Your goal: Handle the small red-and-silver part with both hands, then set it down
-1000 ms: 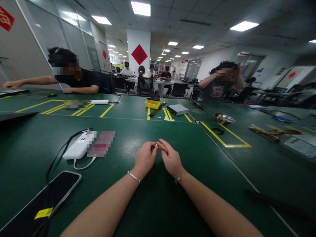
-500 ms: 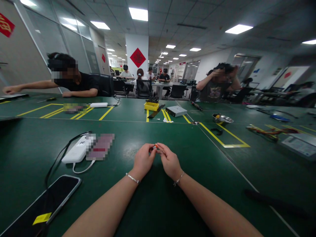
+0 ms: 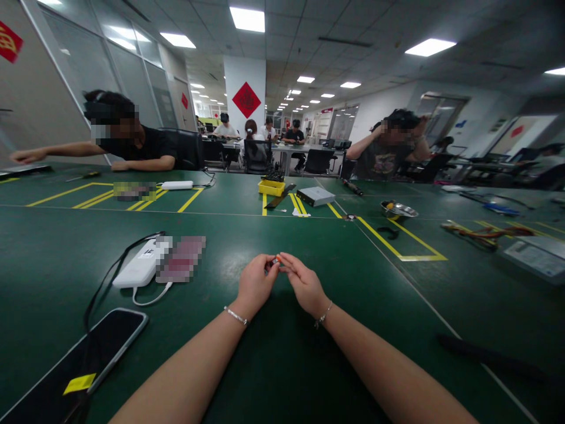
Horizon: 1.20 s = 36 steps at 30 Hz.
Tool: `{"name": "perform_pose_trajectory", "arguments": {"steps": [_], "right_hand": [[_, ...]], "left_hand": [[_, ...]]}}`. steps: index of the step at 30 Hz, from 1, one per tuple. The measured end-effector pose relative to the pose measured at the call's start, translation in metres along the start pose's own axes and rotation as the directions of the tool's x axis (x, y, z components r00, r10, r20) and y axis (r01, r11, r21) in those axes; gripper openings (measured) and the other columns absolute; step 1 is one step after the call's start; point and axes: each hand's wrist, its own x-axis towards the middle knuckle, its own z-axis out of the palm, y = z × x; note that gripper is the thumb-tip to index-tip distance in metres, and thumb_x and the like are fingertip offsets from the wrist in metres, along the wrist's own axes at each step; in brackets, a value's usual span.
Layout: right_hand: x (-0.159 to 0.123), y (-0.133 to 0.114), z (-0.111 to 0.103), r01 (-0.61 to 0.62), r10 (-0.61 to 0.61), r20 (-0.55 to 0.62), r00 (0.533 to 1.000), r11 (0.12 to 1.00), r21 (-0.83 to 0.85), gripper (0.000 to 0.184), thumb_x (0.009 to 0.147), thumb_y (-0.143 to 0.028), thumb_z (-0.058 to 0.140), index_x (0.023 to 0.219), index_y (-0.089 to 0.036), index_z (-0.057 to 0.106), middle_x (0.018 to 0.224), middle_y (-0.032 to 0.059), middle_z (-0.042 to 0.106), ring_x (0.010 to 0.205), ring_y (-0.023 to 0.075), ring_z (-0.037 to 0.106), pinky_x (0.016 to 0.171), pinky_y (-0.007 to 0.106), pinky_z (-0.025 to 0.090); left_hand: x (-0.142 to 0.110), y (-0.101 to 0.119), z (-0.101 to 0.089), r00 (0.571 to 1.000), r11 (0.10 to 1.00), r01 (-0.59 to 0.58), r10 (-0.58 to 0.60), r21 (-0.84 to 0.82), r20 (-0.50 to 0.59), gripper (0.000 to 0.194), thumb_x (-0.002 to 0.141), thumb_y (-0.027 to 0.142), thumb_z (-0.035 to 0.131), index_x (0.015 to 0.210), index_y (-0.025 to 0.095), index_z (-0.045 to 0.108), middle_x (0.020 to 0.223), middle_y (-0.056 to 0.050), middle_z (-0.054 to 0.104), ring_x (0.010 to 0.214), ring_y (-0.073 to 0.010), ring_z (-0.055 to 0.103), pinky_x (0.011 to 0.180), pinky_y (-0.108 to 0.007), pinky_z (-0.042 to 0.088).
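Small orange-and-dark piece, details too small to resolve (image 3: pixel 276 259): at frame centre, raised above the dark green, smooth-topped table (image 3: pixel 353 330). Left hand (image 3: pixel 256 281), coming from the lower left of the frame, grips it between thumb and bent fingers, gap narrow. Right hand (image 3: pixel 307 286), from the lower right, meets it at the piece's right end; fingers extended and close together, tips at the piece. Whether they grip it or only touch: cannot tell. Both wrists carry a silver-coloured bracelet.

Left-centre of frame: white rounded rectangular power bank (image 3: pixel 138 271), with a white cable (image 3: pixel 152 301) looping below it; a pixelated pinkish rectangle (image 3: pixel 182 259) just beside its right edge. Lower left: black-screened phone with pale rim (image 3: pixel 112 338), yellow tag (image 3: pixel 80 384) across its lower part.

Above centre: shallow yellow plastic tray (image 3: pixel 271 189), dark items in it; flat silver-grey metal box (image 3: pixel 316 196) to its right. Right of centre: shiny metal bowl (image 3: pixel 404 210). Right edge: bundle of multicoloured wires (image 3: pixel 474 234).
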Motion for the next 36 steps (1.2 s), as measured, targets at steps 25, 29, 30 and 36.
{"name": "perform_pose_trajectory", "arguments": {"steps": [25, 29, 30, 36], "right_hand": [[0.023, 0.014, -0.039, -0.384, 0.365, -0.328, 0.871, 0.923, 0.006, 0.021, 0.07, -0.027, 0.05, 0.087, -0.016, 0.058, 0.083, 0.0049, 0.066, 0.076, 0.0162, 0.06, 0.07, 0.029, 0.048], [0.017, 0.03, -0.12, -0.527, 0.377, -0.529, 0.761, 0.834, -0.163, 0.025, 0.069, -0.026, 0.048, 0.087, -0.014, 0.061, 0.089, 0.011, 0.063, 0.084, 0.0209, 0.056, 0.076, 0.034, 0.043], [0.012, 0.035, -0.14, -0.563, 0.371, -0.568, 0.735, 0.801, -0.205, 0.022, 0.067, -0.024, 0.049, 0.081, -0.014, 0.063, 0.091, 0.0124, 0.062, 0.089, 0.0231, 0.054, 0.079, 0.035, 0.04], [-0.019, 0.067, -0.209, -0.808, 0.44, -0.678, 0.589, 0.318, -0.495, 0.026, 0.069, -0.022, 0.044, 0.084, -0.018, 0.065, 0.092, 0.0083, 0.062, 0.085, 0.0225, 0.056, 0.076, 0.033, 0.041]], "left_hand": [[0.001, -0.004, 0.01, 0.972, 0.977, -0.173, 0.148, 0.129, 0.18, 0.031, 0.074, 0.026, 0.05, 0.104, 0.019, 0.046, 0.102, -0.005, 0.054, 0.097, -0.0167, 0.048, 0.086, -0.031, 0.036], [0.011, -0.025, 0.008, 0.975, 0.979, -0.053, 0.008, 0.199, 0.222, 0.025, 0.075, 0.029, 0.048, 0.096, 0.017, 0.052, 0.099, -0.007, 0.056, 0.097, -0.019, 0.049, 0.087, -0.033, 0.036], [0.013, -0.03, 0.008, 0.971, 0.98, -0.02, -0.029, 0.198, 0.239, 0.024, 0.075, 0.029, 0.047, 0.095, 0.016, 0.053, 0.097, -0.007, 0.057, 0.095, -0.0189, 0.051, 0.086, -0.033, 0.037], [0.015, -0.035, 0.008, 0.962, 0.984, -0.032, -0.017, 0.176, 0.272, 0.021, 0.075, 0.025, 0.045, 0.092, 0.019, 0.056, 0.099, -0.005, 0.058, 0.097, -0.018, 0.05, 0.086, -0.032, 0.036]]}}
